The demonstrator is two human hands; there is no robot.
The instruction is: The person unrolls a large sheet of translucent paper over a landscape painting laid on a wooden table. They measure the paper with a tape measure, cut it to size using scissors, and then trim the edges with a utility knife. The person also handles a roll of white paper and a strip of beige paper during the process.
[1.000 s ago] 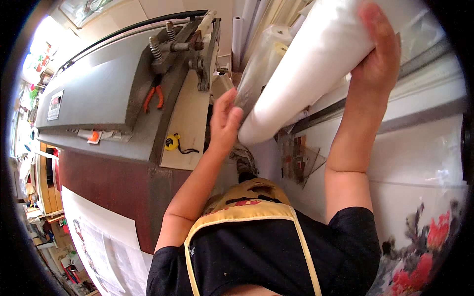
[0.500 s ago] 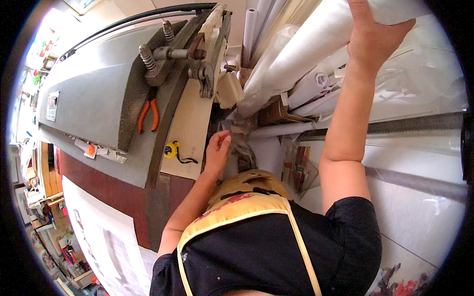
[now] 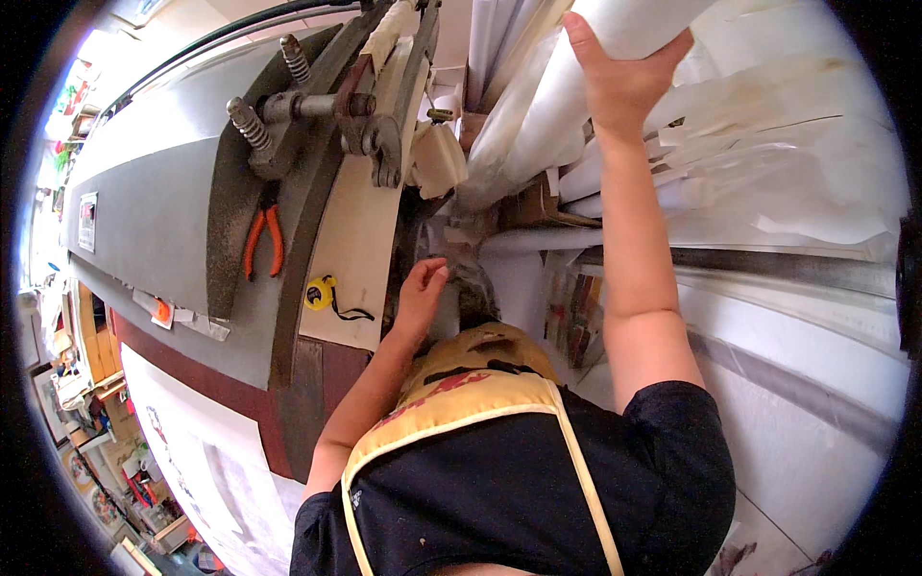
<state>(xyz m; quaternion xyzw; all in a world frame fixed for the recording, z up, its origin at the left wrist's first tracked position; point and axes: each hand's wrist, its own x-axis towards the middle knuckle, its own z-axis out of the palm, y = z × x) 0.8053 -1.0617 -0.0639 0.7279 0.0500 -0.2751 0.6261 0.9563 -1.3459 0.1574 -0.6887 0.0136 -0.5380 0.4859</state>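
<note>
My right hand (image 3: 624, 77) grips a thick white roll (image 3: 557, 110) near the top of the view, thumb on one side and fingers round the other. The roll stands at a slant among other rolls, its lower part reaching down into the gap beside the machine. My left hand (image 3: 420, 288) hangs lower, just right of a pale board (image 3: 355, 269) on the machine, its fingers loosely curled with nothing visible in them.
A grey metal machine (image 3: 144, 221) with spring bolts fills the left, bearing orange-handled pliers (image 3: 264, 240) and a yellow tape measure (image 3: 319, 293). A printed sheet (image 3: 192, 432) hangs below it. White rolls and sheets (image 3: 768, 163) crowd the right. Cluttered shelves (image 3: 96, 403) line the far left.
My right hand has moved up and then leftward with the roll, which now stands farther back among the others. My left hand has drawn down from the roll and curled its fingers.
</note>
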